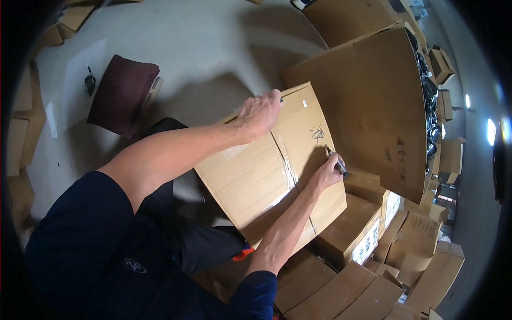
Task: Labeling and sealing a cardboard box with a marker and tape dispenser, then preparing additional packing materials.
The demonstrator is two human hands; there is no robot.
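Observation:
A taped brown cardboard box (250,176) lies across my lap, tilted. My left hand (261,113) grips its far top edge and holds it steady. My right hand (326,173) is shut on a dark marker pen (337,162), whose tip touches the box top beside some handwritten marks (318,133). Clear tape runs down the middle seam of the box.
A large open carton flap (368,101) with handwriting stands right behind the box. Several closed cartons (352,229) are stacked below and to the right. A dark red cushion (121,93) and a small black object (89,82) lie on the grey floor at left.

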